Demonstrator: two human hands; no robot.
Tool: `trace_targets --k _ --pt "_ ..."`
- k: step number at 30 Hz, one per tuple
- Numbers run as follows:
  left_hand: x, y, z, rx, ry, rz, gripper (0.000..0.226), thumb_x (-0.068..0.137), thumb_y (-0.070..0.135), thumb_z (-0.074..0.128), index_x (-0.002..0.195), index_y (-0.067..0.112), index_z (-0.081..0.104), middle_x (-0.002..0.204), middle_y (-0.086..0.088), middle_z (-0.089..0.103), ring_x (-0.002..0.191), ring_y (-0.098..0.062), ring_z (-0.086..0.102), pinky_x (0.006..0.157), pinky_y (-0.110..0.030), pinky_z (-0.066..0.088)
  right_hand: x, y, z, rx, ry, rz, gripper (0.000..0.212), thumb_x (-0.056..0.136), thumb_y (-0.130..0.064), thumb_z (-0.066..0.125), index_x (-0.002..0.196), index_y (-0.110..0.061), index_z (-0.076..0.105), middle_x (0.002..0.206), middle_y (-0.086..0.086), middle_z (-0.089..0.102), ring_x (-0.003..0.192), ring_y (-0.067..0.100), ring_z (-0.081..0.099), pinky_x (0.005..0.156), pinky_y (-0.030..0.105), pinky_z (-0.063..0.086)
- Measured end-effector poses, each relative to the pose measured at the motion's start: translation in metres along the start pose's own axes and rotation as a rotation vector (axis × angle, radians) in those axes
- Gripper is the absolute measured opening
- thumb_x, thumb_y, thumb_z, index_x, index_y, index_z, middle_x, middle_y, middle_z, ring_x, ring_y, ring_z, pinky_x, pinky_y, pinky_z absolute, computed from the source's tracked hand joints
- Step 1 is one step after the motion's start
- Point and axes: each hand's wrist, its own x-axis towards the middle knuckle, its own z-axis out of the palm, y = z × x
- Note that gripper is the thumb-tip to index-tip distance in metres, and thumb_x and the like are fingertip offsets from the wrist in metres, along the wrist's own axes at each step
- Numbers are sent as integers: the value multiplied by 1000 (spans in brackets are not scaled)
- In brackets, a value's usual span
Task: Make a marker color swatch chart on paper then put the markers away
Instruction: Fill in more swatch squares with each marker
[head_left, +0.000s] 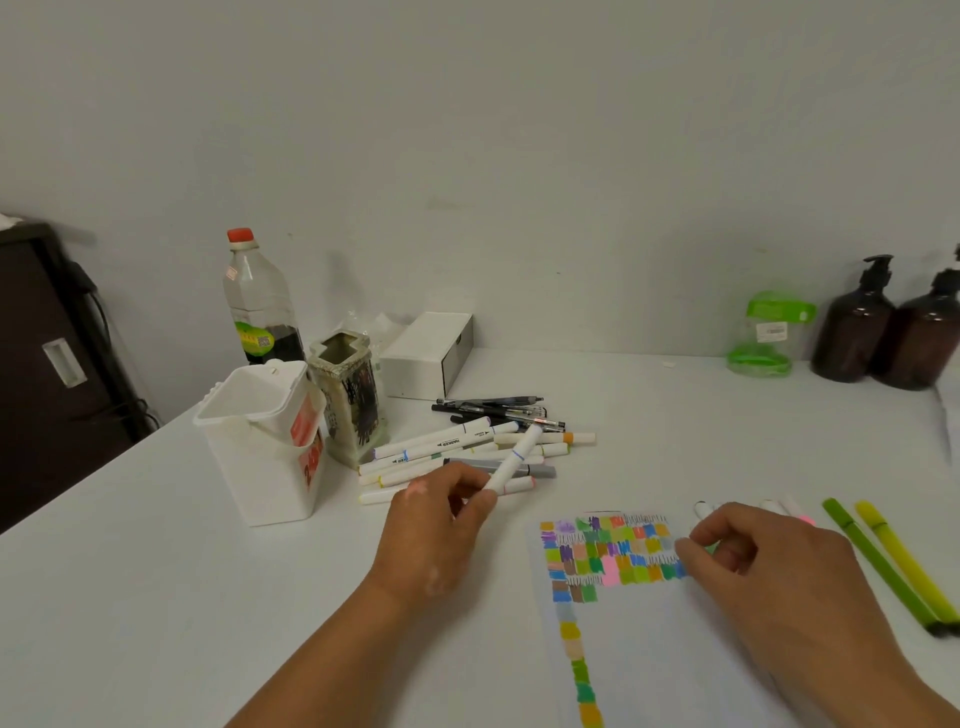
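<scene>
A white, round-barrelled marker (514, 457) with a thin blue band is gripped between the thumb and curled fingers of the left hand (436, 525) and is held tilted above the loose pile of markers (457, 452) on the smooth white worktop (130, 597). The right hand (753, 566) is seen with its fingers curled at the right edge of the swatch chart (608, 556); whether anything is pinched there cannot be told. The chart is made up of small, rough, blocky patches of colour in rows near the top of a sheet of paper (675, 649), with one column running down its left side. A few more white markers (779, 506) are partly hidden just beyond the right hand, and two slim green pens (883, 561) are laid side by side to its right.

Behind the pile, several black pens (498, 408) are gathered. To the left, a white plastic tub (260, 457) with a raised hinged lid and a red label is placed just beside a square, glazed holder (348, 400). A clear plastic bottle (257, 306) with a red cap and dark liquid and a white rectangular box (426, 353) are set against the wall. At the far right, a clear jar (769, 332) with a green lid and two brown pump bottles (852, 332) are stood.
</scene>
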Motion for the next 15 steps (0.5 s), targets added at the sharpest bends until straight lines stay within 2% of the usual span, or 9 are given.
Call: trace_targets --k 3,5,7,11,13,15 --pt "-8 12 4 -372 -174 -137 9 94 28 66 101 32 70 91 15 75 83 4 66 68 -17 48 -4 -6 1 96 -35 -45 19 75 -30 83 63 -34 69 61 -26 65 70 -1 62 54 17 44" --pt "-14 20 12 -639 -315 -204 17 96 17 64 110 24 68 98 4 77 90 -8 72 72 -24 55 -7 -12 2 200 -84 -90 16 74 -27 83 66 -34 72 63 -22 68 68 6 64 62 15 47" --pt "-18 26 20 -839 -400 -227 25 91 11 69 116 16 66 103 -10 76 91 -22 73 71 -28 58 -11 -18 5 287 -164 -142 14 75 -28 83 75 -37 73 70 -22 71 65 11 64 60 14 46" --pt "-25 32 31 -978 -485 -230 33 77 12 78 107 8 67 102 -17 74 90 -32 72 73 -38 60 -16 -25 12 372 -331 -199 29 74 -48 82 95 -37 64 80 -20 73 62 8 59 55 12 42" --pt "-26 32 33 -989 -494 -234 34 74 12 80 105 6 66 99 -18 74 90 -32 72 75 -39 59 -16 -25 15 418 -342 -193 27 80 -42 81 96 -39 59 74 -12 73 64 11 57 55 15 41" --pt "-24 32 29 -1016 -447 -251 42 71 9 84 107 5 63 97 -18 74 89 -31 72 73 -36 59 -14 -22 14 473 -322 -161 23 84 -33 80 95 -41 61 71 -4 73 68 16 60 61 24 42"
